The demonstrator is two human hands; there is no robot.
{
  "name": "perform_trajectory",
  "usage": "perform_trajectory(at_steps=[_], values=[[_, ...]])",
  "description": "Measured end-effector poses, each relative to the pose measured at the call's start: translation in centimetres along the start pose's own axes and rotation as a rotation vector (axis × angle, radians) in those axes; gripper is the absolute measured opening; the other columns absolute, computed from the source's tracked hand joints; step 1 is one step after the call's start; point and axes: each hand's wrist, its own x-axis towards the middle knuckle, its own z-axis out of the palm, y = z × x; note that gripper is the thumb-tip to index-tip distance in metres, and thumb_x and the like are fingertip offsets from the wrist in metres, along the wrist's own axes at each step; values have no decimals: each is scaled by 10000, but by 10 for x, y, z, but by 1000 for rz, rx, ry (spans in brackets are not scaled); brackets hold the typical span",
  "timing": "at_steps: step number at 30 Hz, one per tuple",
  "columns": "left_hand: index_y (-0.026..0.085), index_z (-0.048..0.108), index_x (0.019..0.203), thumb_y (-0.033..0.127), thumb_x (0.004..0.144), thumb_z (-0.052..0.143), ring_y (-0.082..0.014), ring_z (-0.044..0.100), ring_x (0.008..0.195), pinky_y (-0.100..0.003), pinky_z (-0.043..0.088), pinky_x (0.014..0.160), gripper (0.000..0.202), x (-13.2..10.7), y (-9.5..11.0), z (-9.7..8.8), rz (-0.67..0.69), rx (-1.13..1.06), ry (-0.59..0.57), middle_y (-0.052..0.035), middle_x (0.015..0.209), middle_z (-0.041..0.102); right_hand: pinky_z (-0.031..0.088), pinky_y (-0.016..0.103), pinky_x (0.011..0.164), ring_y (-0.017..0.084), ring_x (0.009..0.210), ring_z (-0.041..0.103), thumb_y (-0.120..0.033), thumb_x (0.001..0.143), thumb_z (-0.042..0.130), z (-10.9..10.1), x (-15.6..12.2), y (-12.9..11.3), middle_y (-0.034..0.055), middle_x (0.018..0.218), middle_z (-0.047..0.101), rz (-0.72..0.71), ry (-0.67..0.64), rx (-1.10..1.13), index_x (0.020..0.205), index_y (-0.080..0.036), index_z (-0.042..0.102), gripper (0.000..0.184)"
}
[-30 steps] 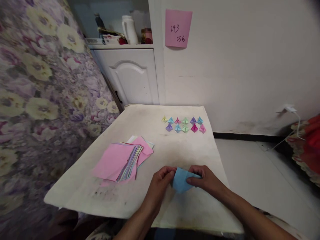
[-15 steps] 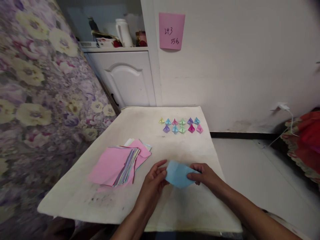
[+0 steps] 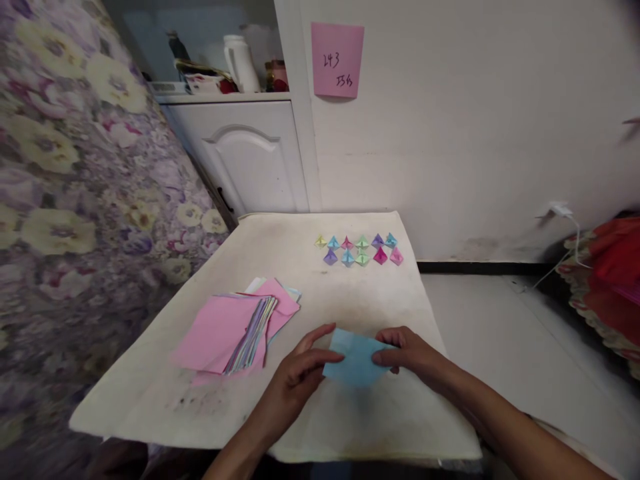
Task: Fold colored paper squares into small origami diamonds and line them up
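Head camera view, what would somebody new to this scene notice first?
Probably the light blue paper over the table's near right part, pinched by the right hand and touched on its left by the left hand. Beyond it, toward the far right corner, sit two rows of small folded paper pieces in bright colours. The floral curtain filling the left side also stands out.

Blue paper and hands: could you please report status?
Right hand pinching blue paper; left hand loosely open, thumb over its left end. Paper stack left, out of the way.
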Motion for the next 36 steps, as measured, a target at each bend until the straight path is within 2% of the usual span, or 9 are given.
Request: perform_trajectory(at_steps=[3,5,7,9,12,18,24,31,36], values=[[256,724,898,293,829,550,-266,467,1179,-321,429,899,191,3,-8,-3,-43,-18,120,-62,1363,457,316,202,484,86,528,432,-344,652,695,2,0,-1,-32,580,509,-22,25,13,644,-162,567,223],[234,723,855,313,819,556,-259,486,1151,-315,443,882,188,5,-16,-5,-59,-27,251,-70,1305,502,322,204,489,87,531,431,-346,655,694,3,1,-1,-34,580,503,-32,53,28,646,-164,555,229],[222,719,840,322,785,594,-240,550,1034,-308,465,833,169,5,-23,-5,-69,-32,402,-74,1146,590,331,209,496,90,532,430,-363,651,696,4,3,1,-37,581,495,-52,100,35,646,-170,546,245],[218,713,865,318,753,628,-197,596,804,-287,480,727,172,5,-26,-1,-95,-14,472,-49,887,643,339,216,505,94,535,429,-377,656,688,7,6,4,-40,583,486,-89,163,26,646,-175,540,250],[203,710,907,330,764,614,-166,571,638,-263,463,622,214,5,-24,11,-149,-30,408,-17,667,623,333,222,506,98,526,418,-365,678,667,12,10,7,-46,567,466,-135,237,-20,638,-180,527,236],[156,693,913,373,748,635,-205,634,728,-303,494,662,279,12,-18,29,-245,-181,293,-78,811,685,344,221,511,103,538,437,-327,699,650,23,13,10,-39,577,480,-141,182,-79,642,-174,536,200],[162,628,933,386,675,723,-200,652,732,-329,511,696,355,16,-26,38,-358,-512,248,-78,832,692,351,223,513,108,535,457,-316,707,643,28,14,11,-40,557,497,-146,122,-106,635,-173,551,185],[153,656,773,361,686,723,-167,633,687,-310,509,722,235,18,-23,38,-325,-615,234,-32,734,671,329,221,528,108,560,446,-219,702,616,30,12,8,-43,573,501,-137,146,-277,629,-166,562,105],[156,650,778,324,745,677,-159,626,679,-316,501,738,173,16,-24,40,-293,-627,222,-28,730,668,339,208,524,113,592,464,-134,653,606,30,10,3,-38,625,524,-148,197,-302,704,-173,576,71]])
